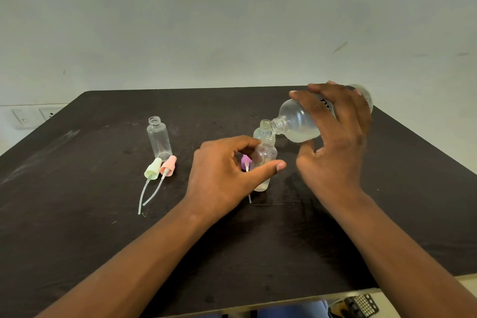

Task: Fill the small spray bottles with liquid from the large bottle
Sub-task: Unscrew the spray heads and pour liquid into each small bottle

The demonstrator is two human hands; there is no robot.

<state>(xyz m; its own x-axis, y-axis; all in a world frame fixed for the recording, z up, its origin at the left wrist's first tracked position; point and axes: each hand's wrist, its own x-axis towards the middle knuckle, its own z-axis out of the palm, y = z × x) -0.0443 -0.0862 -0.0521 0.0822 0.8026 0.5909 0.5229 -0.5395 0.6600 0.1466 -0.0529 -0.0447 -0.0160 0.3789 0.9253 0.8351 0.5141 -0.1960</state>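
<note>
My right hand (335,137) grips the large clear bottle (296,121), tilted with its open neck down to the left. A thin stream runs from that neck into a small open spray bottle (265,160), which my left hand (224,175) holds upright between thumb and fingers. This small bottle has a little liquid at its bottom. Just behind it stands a second small bottle (262,130), open and partly hidden. Further left a third small bottle (158,138) stands apart, empty and uncapped.
On the dark table (77,214) lie a green spray cap (152,169) and a pink spray cap (168,166) with long dip tubes, in front of the empty bottle. A purple spray cap (244,161) lies behind my left hand. A wall rises behind the table.
</note>
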